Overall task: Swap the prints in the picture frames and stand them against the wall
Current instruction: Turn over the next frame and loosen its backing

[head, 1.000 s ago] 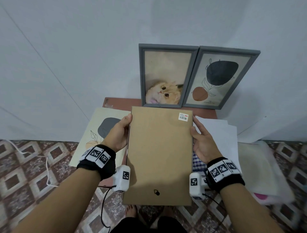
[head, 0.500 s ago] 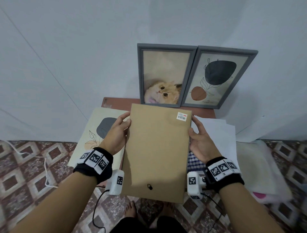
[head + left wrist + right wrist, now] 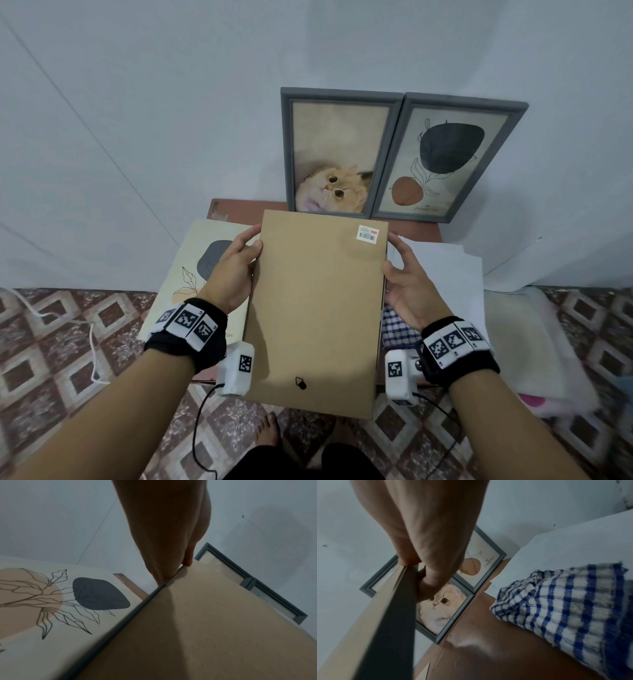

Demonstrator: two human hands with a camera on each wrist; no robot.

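Note:
I hold a grey picture frame (image 3: 318, 308) face down over the table, its brown backing board up. A barcode sticker (image 3: 367, 234) sits at its far right corner and a black hanger (image 3: 300, 382) near its close end. My left hand (image 3: 239, 263) grips the left edge, thumb on the backing. My right hand (image 3: 406, 284) grips the right edge (image 3: 393, 615), with the fingers (image 3: 428, 585) curled under it. Two grey frames lean on the wall behind: one with a cat print (image 3: 335, 154), one with an abstract leaf print (image 3: 445, 157). A loose abstract print (image 3: 191, 274) lies flat at the left.
The brown table (image 3: 239, 212) stands against a white wall. White paper sheets (image 3: 445, 270) and a blue checked cloth (image 3: 565, 608) lie at the right under my right hand. A pale cushion (image 3: 520, 339) and patterned floor tiles (image 3: 51, 342) flank the table. My bare feet (image 3: 267, 428) show below.
The held frame's near end has swung a little to the left and the frame has turned slightly. Both hands keep their hold on its sides.

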